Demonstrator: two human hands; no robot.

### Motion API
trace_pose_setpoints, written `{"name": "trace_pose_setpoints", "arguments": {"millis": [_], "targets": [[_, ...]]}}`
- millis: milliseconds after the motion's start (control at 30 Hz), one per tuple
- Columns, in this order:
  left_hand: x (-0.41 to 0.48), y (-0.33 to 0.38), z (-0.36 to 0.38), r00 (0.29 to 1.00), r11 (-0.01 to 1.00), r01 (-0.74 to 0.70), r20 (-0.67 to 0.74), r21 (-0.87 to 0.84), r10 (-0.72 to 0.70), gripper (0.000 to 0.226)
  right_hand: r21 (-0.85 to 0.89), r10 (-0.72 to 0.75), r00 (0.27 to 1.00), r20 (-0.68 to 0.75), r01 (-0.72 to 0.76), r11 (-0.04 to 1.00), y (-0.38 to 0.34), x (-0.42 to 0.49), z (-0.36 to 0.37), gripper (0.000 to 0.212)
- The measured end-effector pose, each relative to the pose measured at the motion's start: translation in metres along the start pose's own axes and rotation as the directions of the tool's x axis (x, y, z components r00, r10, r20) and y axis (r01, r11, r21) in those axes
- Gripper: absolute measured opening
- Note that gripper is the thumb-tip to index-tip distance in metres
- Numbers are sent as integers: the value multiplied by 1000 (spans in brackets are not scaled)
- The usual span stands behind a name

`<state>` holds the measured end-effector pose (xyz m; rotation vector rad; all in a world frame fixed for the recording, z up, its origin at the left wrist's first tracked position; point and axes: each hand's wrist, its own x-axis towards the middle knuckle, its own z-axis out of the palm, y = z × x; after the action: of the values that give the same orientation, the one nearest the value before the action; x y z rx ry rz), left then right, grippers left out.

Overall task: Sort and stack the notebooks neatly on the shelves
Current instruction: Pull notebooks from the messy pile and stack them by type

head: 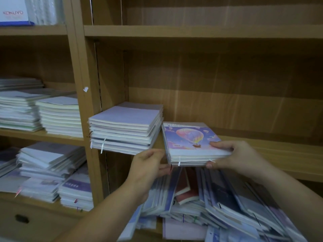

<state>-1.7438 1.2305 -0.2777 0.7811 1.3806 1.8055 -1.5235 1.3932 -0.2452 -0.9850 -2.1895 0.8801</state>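
**Balloon-cover bundle held at the shelf lip, both hands on it**

The left hand (148, 165) has a narrow grip on the near left corner of a small bundle of notebooks (190, 142), and the right hand (232, 156) pinches the near right corner with the thumb on the balloon cover and the fingers underneath. From where I stand, the bundle's far end is over the shelf board (283, 154) and its near end juts past the front edge. I cannot tell whether it already rests there.

The step looks like seating this bundle beside the settled stack (125, 124), which stands just to its left, close but apart. To do it well, I would keep the bundle level and squeeze it so the thin books do not fan out. Then I would slide it straight back until its front edge lines up with the stack's front, and nudge it left so the sides sit parallel. At the moment the bundle is turned a little against the stack.

Room is generous. The board runs bare to the right, the back panel (209, 102) is well behind, and the shelf above (192, 31) is high overhead. The tight side is the left, where the stack's corner overhangs the shelf edge and a knock could shift it. Below the hands lies a loose heap (218, 198) of slanting notebooks not yet sorted. More tidy piles (59, 116) sit in the bay beyond the upright.
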Motion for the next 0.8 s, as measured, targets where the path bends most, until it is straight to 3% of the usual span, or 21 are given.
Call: {"name": "trace_pose_setpoints", "arguments": {"millis": [133, 267, 400, 433, 500, 600, 667, 800], "targets": [[10, 6, 20, 982, 973, 187, 42, -132, -183, 30, -22, 13, 1000, 23, -13, 1000, -4, 1, 5, 101], [9, 4, 29, 970, 961, 224, 128, -164, -204, 22, 133, 15, 1000, -3, -15, 991, -5, -13, -2, 68], [-1, -15, 22, 989, 994, 85, 124, -75, -76, 16, 342, 154, 986, -56, -126, 931, -3, -16, -10, 96], [0, -20, 20, 991, 999, 23, 130, -41, -18, 17, 378, 175, 984, -18, -155, 913, -8, -17, -8, 93], [3, -24, 11, 976, 987, -144, 176, 69, 130, 27, 445, 163, 986, 33, -161, 881, -13, -12, -5, 64], [6, -11, 3, 923, 927, -317, 290, 202, 253, 33, 589, 160, 987, -19, -118, 800, -27, -6, -5, 24], [8, 3, 4, 908, 895, -364, 311, 259, 280, 41, 672, 138, 989, -61, -62, 738, -35, -3, -8, 30], [20, 34, 20, 917, 796, -398, 189, 455, 351, 24, 663, 61, 968, -243, 120, 739, -56, 2, -10, 45]]}}
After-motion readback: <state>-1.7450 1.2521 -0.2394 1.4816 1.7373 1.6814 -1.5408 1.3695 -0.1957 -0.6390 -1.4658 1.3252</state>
